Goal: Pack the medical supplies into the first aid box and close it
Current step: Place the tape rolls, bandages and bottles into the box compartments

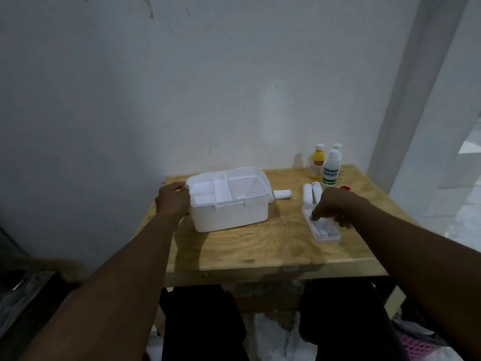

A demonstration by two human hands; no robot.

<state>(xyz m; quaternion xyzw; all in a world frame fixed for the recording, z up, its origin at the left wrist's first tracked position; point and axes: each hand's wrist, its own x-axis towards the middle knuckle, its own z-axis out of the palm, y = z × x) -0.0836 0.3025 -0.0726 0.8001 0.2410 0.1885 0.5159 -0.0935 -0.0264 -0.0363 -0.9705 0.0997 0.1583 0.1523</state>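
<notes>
On table [260, 246]: open box [229, 204], left hand [173, 200] gripping its left end. Right hand [335, 207], well right of box, touches clear case [326, 234]; grasp cannot be told. Far-right bottles [331, 169]: labels blurred, unreadable.

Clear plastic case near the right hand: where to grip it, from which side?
Probably pinch the clear case across its long sides, from above. It lies flat and low on the table, narrow across; bandage rolls crowd its far end, where the right hand touches it.
</notes>
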